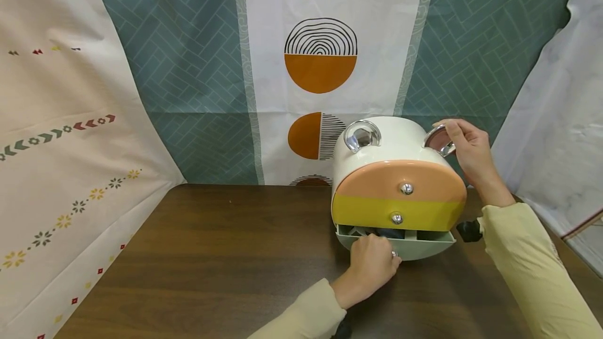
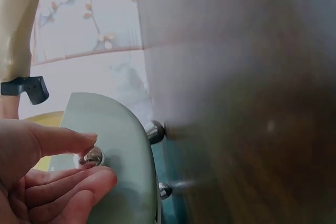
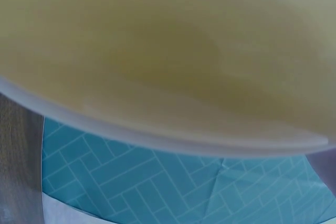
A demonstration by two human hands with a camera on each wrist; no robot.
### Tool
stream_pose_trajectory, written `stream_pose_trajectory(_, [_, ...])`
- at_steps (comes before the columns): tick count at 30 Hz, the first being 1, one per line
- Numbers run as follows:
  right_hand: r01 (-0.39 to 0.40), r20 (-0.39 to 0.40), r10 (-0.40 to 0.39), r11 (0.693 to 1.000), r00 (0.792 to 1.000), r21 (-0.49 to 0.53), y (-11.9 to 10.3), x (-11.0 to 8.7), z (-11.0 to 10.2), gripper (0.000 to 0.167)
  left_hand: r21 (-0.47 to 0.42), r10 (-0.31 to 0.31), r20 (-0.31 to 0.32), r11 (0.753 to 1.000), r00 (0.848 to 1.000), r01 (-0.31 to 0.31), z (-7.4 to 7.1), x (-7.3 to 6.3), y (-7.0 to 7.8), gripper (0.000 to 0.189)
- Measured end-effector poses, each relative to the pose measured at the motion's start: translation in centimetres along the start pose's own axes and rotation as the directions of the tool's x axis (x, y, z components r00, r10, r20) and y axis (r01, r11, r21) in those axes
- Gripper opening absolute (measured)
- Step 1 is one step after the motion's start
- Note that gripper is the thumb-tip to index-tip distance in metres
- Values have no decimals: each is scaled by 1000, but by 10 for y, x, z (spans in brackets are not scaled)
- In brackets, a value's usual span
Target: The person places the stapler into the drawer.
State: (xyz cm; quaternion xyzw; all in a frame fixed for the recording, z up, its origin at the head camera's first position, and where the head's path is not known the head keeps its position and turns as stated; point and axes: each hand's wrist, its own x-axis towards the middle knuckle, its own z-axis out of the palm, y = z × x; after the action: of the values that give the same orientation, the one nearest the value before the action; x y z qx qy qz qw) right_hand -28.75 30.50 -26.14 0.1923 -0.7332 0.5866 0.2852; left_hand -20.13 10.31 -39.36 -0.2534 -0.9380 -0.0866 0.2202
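A rounded white storage box (image 1: 395, 137) with coloured drawers stands toward the right of the table. Its orange drawer (image 1: 369, 179) and yellow drawer (image 1: 360, 211) are closed, while the green bottom drawer (image 1: 426, 247) is pulled partly out. My left hand (image 1: 372, 263) pinches that drawer's silver knob (image 2: 94, 156) between thumb and fingers. Inside the green drawer, small dark and pale items show, partly hidden by the hand. Up on the box's right side, my right hand (image 1: 471, 148) grips the chrome-rimmed ear (image 1: 438, 139). The right wrist view has only the box's curved side (image 3: 168, 51), close up.
A matching chrome ear (image 1: 363, 136) sits on the box's upper left. The box stands on a dark wooden table (image 1: 226, 255). Patterned cloths, among them a green-and-white curtain (image 1: 188, 67), hang behind and beside it. Small metal feet (image 2: 155, 132) show under the box.
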Motion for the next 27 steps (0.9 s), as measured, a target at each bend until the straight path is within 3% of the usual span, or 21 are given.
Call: stream_pose_trajectory(27, [-36,97,14,974,995,226,1,0,-5,23,-90,-50,-3,995,999,49,10,21,-9,55])
